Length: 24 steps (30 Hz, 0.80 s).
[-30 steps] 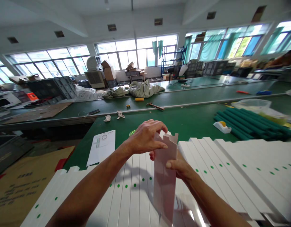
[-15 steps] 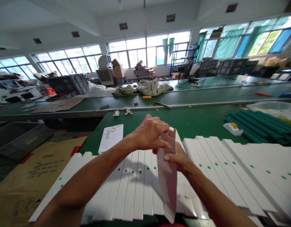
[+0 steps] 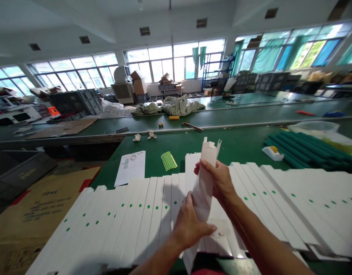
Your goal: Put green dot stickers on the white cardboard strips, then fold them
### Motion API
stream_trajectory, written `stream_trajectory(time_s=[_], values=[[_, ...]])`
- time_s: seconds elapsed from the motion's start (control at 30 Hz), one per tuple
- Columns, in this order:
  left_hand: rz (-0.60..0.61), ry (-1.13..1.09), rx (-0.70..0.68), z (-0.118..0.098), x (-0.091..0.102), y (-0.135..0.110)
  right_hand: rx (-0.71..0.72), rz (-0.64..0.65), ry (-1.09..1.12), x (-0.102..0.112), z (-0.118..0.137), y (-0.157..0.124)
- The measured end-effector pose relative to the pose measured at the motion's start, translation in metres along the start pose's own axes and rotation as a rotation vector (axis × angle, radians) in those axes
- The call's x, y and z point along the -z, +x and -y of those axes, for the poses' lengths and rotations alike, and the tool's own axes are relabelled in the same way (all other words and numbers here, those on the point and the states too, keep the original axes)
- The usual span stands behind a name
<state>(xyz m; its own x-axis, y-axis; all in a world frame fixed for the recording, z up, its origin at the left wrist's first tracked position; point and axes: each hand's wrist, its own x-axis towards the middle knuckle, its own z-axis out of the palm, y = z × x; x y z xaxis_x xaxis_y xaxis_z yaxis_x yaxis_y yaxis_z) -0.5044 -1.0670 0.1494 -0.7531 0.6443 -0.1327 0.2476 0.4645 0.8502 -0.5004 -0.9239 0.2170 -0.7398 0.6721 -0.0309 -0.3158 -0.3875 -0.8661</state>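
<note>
A long, narrow white cardboard box (image 3: 204, 189) stands tilted in front of me, its end flaps open at the top. My right hand (image 3: 222, 181) is closed round its upper part, thumb across the near face. Lower down, my left hand (image 3: 189, 223) grips the box from the left, with the thumb reaching over to the right. Underneath lie rows of flat white boxes (image 3: 138, 225), many bearing a green dot sticker. A sheet of green dot stickers (image 3: 168, 161) rests on the green table beyond them.
Printed paper (image 3: 130, 168) lies on the green table (image 3: 153, 152), left of the sticker sheet. To the right are a tape dispenser (image 3: 273, 153) and dark green tubes (image 3: 307, 151). A hammer (image 3: 193, 126) sits farther back. A brown sack (image 3: 44, 214) and grey crate (image 3: 21, 170) are at lower left.
My left hand has moved from the box's top end down to its lower part. The right hand has shifted up the box. The sticker sheet has come into sight.
</note>
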Motion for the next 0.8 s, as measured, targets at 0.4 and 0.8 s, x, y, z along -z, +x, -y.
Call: stream_trajectory(time_s=[0.4,0.8], values=[[-0.105,0.004,-0.028,-0.015,0.001,0.014,-0.161,0.146,0.071,0.008,-0.02,-0.013],[-0.014,-0.293,-0.109,0.014,0.009,0.027,-0.021,0.263,-0.127,0.043,-0.009,0.014]])
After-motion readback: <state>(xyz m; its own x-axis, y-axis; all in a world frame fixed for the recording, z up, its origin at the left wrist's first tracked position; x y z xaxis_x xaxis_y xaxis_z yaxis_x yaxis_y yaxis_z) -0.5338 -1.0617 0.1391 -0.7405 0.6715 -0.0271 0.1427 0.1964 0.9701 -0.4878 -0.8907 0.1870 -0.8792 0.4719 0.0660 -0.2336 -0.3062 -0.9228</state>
